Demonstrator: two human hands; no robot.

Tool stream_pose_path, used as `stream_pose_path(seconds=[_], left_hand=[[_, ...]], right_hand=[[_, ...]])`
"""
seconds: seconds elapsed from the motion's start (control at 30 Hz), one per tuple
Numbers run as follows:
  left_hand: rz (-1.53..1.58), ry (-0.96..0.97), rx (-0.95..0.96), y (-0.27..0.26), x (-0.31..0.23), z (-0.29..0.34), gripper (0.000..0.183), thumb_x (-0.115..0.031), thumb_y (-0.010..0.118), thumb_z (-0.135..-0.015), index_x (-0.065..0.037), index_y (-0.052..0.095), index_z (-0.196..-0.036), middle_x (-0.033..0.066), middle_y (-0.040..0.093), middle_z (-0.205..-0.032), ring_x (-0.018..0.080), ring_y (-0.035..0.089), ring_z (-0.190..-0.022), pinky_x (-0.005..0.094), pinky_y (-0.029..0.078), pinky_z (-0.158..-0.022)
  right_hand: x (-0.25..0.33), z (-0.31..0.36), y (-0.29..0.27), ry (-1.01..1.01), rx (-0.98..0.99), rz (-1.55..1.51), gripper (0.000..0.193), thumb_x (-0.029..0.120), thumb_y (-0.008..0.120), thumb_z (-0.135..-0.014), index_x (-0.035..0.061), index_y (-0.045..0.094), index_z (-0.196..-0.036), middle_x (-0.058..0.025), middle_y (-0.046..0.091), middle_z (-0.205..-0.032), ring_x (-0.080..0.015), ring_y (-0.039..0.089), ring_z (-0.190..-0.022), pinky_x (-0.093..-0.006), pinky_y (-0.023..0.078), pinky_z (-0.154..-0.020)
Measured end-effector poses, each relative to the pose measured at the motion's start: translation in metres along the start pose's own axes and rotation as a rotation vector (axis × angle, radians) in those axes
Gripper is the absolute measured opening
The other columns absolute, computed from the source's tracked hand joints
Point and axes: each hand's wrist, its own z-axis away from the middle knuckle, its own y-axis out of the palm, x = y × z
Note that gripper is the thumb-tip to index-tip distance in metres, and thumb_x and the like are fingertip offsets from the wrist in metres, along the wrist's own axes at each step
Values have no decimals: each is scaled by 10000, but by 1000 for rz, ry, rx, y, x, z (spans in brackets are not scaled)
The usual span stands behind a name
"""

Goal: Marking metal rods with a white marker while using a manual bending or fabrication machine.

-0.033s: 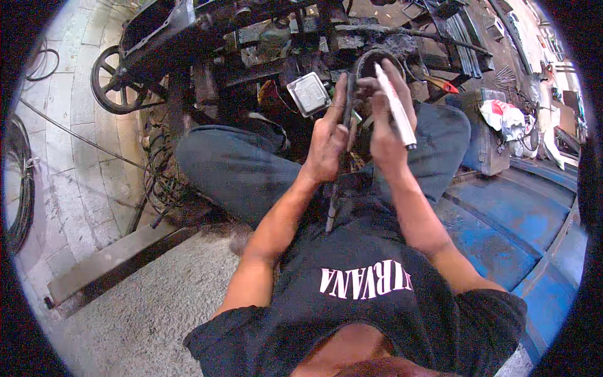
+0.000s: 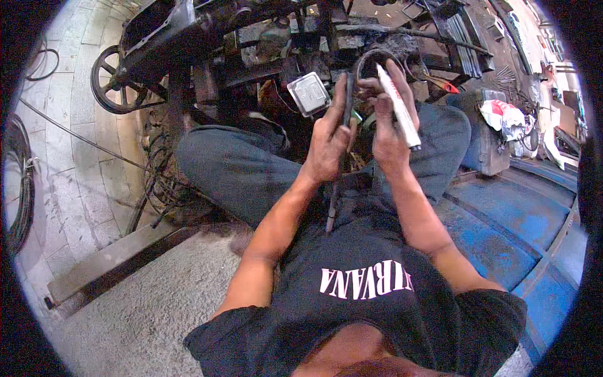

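My left hand (image 2: 330,135) is closed around a dark, narrow rod-like piece (image 2: 348,100) standing nearly upright along the fingers. A grey-tipped dark end (image 2: 331,217) shows below that hand, over my lap; I cannot tell whether it belongs to the same piece. In my right hand (image 2: 389,135), a white marker pen (image 2: 398,103) lies slantwise between fingers and thumb, its light tip up and its dark end towards my wrist. The two hands are close together but apart. A dark ring-shaped part (image 2: 359,63) is partly hidden behind my right fingers.
Ahead stands a greasy machine frame (image 2: 169,44) with a spoked pulley wheel (image 2: 116,78). A metal box cover (image 2: 308,94) sits beside my left hand. Right are a red-tipped tool (image 2: 449,87), a grey case (image 2: 493,151) and blue panels (image 2: 496,220). Cables (image 2: 163,188) lie left, near a metal beam (image 2: 113,267).
The marker pen and my right hand have shifted very slightly to the right. My left hand and the dark piece are almost where they were.
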Motion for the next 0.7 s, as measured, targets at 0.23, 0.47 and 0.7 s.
stream_pose_path(seconds=[0.23,0.47,0.7], left_hand=[[22,-86,15,-1,-4,0,905,-449,572,-874,53,128,-1481,217,351,-1467,227,468,-1208,331,350,-1018],[50,-126,46,-2,-3,1,924,-421,616,-852,57,133,-1478,245,298,-1492,274,355,-1352,352,272,-1094],[75,-91,39,-3,-2,1,975,-477,640,-833,61,141,-1475,254,354,-1458,280,383,-1335,350,275,-1091]], right_hand=[[2,16,-10,138,60,-50,269,199,537,-960,2,630,-1118,-114,653,-1061,-189,605,-986,-309,450,-895],[8,17,-10,180,11,-53,139,132,566,-894,10,621,-931,-97,664,-936,-151,608,-866,-291,473,-801],[7,17,-12,95,94,-97,119,103,596,-870,-7,612,-913,-106,675,-885,-157,632,-819,-294,496,-777]])
